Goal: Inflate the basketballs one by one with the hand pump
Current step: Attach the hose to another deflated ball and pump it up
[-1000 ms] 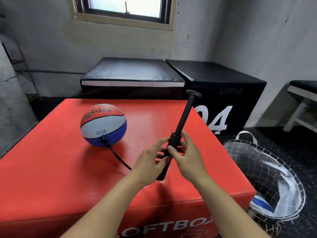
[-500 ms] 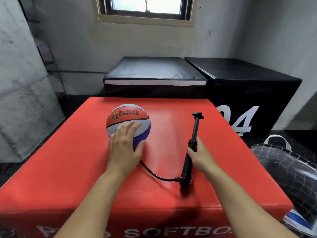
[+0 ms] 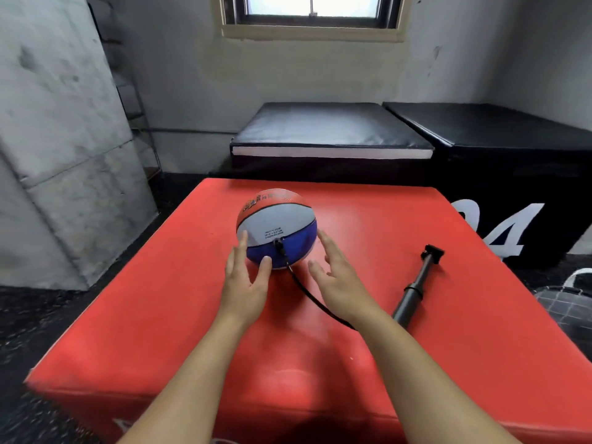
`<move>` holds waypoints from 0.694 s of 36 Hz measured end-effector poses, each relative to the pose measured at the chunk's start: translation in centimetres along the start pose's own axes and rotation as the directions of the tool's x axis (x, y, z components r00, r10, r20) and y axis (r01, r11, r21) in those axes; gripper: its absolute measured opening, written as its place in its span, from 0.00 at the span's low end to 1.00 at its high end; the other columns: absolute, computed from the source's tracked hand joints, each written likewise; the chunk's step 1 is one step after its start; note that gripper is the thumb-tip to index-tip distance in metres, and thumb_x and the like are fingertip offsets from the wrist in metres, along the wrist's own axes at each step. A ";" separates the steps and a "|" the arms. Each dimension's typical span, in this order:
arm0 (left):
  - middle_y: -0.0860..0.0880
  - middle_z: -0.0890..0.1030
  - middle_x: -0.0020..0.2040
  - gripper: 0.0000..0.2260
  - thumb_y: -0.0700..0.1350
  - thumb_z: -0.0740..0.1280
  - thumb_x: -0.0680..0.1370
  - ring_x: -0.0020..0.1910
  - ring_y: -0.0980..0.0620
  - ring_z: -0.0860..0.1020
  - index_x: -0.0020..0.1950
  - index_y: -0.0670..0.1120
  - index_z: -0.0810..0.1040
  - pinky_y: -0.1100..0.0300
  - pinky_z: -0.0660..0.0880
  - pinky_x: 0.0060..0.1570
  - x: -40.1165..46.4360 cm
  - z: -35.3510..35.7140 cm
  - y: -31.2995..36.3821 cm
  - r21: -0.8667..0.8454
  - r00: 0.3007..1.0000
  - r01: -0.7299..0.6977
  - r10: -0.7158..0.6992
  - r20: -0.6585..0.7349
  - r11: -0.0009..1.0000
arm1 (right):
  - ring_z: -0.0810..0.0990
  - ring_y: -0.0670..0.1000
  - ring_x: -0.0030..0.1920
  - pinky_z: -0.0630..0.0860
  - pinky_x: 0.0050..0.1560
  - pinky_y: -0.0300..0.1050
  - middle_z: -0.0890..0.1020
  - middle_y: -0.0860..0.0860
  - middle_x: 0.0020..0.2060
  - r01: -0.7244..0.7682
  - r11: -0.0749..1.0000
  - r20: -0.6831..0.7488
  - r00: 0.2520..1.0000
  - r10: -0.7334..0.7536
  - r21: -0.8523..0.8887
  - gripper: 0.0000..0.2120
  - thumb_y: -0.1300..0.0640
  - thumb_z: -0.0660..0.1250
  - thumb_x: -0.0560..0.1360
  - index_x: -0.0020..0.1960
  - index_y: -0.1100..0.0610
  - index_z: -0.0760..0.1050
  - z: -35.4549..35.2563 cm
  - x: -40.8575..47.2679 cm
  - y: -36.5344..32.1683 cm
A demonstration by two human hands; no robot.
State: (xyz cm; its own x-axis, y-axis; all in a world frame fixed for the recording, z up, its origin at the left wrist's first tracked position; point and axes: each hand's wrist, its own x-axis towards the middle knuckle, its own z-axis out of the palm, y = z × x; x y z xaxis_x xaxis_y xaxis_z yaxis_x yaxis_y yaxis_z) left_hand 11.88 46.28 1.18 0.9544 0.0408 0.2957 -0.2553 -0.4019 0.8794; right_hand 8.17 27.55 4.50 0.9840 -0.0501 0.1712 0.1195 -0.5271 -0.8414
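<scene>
A red, white and blue basketball (image 3: 275, 222) sits on the red soft box (image 3: 160, 315). A black hose (image 3: 307, 291) runs from the ball's valve to the black hand pump (image 3: 415, 288), which lies flat on the box to the right, handle pointing away. My left hand (image 3: 245, 280) touches the ball's near left side with straight fingers and thumb. My right hand (image 3: 336, 277) is open just right of the ball, fingers extended near its right side; I cannot tell whether they touch it.
Two black padded boxes (image 3: 330, 133) stand behind the red box, one marked with white digits. A net basket (image 3: 567, 302) sits on the floor at the right edge. A grey concrete wall block (image 3: 64, 155) is to the left.
My right hand has let go of the pump, which now lies flat on the box, and has moved to the ball. My left hand slid from the ball's top to its near side.
</scene>
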 end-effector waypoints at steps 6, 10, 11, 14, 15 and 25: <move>0.49 0.57 0.84 0.30 0.46 0.66 0.85 0.82 0.57 0.55 0.84 0.59 0.58 0.76 0.49 0.72 0.4 1.2 0.7 -0.022 0.998 -0.031 0.032 0.045 0.999 | 0.62 0.46 0.81 0.58 0.83 0.51 0.61 0.42 0.81 -0.125 0.966 0.044 0.992 0.118 0.224 0.31 0.57 0.61 0.86 0.85 0.44 0.53 1.5 1.2 -0.1; 0.48 0.55 0.85 0.30 0.45 0.66 0.85 0.82 0.56 0.56 0.84 0.60 0.59 0.67 0.52 0.73 0.1 1.9 1.6 -0.042 0.997 -0.041 0.043 0.063 0.998 | 0.72 0.41 0.73 0.68 0.67 0.33 0.70 0.43 0.77 -0.175 0.940 0.019 0.984 0.177 0.294 0.29 0.57 0.60 0.87 0.85 0.44 0.55 1.1 1.0 -0.3; 0.48 0.54 0.85 0.30 0.46 0.66 0.85 0.82 0.55 0.56 0.84 0.59 0.59 0.67 0.52 0.73 0.1 2.0 1.8 -0.045 0.998 -0.029 0.031 0.055 0.999 | 0.73 0.37 0.69 0.67 0.65 0.33 0.70 0.41 0.75 -0.169 0.933 0.008 0.984 0.176 0.318 0.29 0.58 0.60 0.87 0.85 0.44 0.56 1.0 0.9 -0.3; 0.47 0.55 0.84 0.29 0.46 0.67 0.85 0.82 0.54 0.56 0.84 0.58 0.60 0.68 0.51 0.73 0.1 1.8 2.0 -0.042 0.999 -0.004 0.006 0.034 0.999 | 0.71 0.30 0.65 0.64 0.70 0.37 0.70 0.39 0.74 -0.152 0.929 -0.011 0.986 0.166 0.338 0.28 0.59 0.59 0.87 0.84 0.45 0.57 0.9 0.7 -0.6; 0.47 0.56 0.84 0.29 0.46 0.67 0.85 0.82 0.54 0.57 0.84 0.57 0.61 0.67 0.51 0.73 0.1 1.7 2.0 -0.045 0.999 -0.009 0.010 0.030 0.999 | 0.71 0.34 0.69 0.64 0.74 0.39 0.69 0.40 0.76 -0.151 0.929 -0.016 0.986 0.166 0.337 0.28 0.59 0.60 0.87 0.84 0.45 0.58 1.0 0.6 -0.6; 0.49 0.64 0.79 0.32 0.56 0.63 0.78 0.79 0.51 0.64 0.83 0.57 0.63 0.47 0.62 0.79 -1.3 -0.2 2.0 -0.052 0.998 -0.049 0.051 0.024 0.997 | 0.71 0.43 0.75 0.65 0.77 0.45 0.71 0.41 0.76 -0.114 0.941 -0.041 0.990 0.134 0.320 0.26 0.56 0.60 0.87 0.83 0.43 0.61 -0.1 -1.1 -1.8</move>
State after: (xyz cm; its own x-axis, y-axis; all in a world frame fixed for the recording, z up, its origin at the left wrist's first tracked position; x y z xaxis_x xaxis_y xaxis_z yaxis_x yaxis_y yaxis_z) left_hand 10.07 45.65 2.59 0.9437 -0.0018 0.3309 -0.3100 -0.3549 0.8820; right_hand 6.82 28.48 5.92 0.9848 -0.1553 0.0779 0.0426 -0.2185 -0.9749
